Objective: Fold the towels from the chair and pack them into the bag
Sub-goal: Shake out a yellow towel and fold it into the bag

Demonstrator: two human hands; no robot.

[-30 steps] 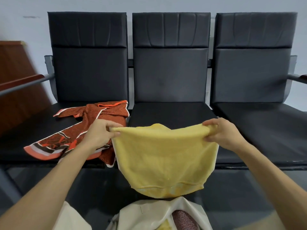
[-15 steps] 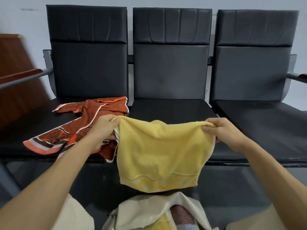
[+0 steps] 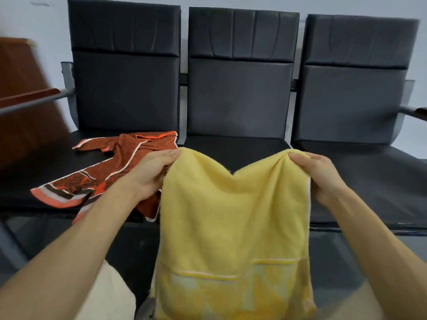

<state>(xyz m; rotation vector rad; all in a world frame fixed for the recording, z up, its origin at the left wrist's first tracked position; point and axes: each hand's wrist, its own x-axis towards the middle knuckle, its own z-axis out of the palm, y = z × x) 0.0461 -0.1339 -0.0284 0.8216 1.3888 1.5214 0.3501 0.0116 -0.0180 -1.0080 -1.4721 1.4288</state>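
A yellow towel [image 3: 233,222] hangs in front of me, held up by its two top corners. My left hand [image 3: 150,172] pinches the left corner and my right hand [image 3: 321,174] pinches the right one. The top edge sags in a dip between them. An orange patterned towel [image 3: 111,172] lies crumpled on the left seat of the black chair row [image 3: 235,146], partly behind my left hand. The hanging yellow towel hides the bag below it.
Three black padded seats stand side by side against a pale wall. A brown wooden panel [image 3: 25,100] and an armrest [image 3: 30,100] are at the left. A second armrest [image 3: 416,112] juts out at the right. Pale cloth [image 3: 108,294] shows at the bottom left.
My hands have drawn closer together, so the towel's top edge now sags. The towel hangs lower and longer, and now covers the cream bag that showed at the bottom.
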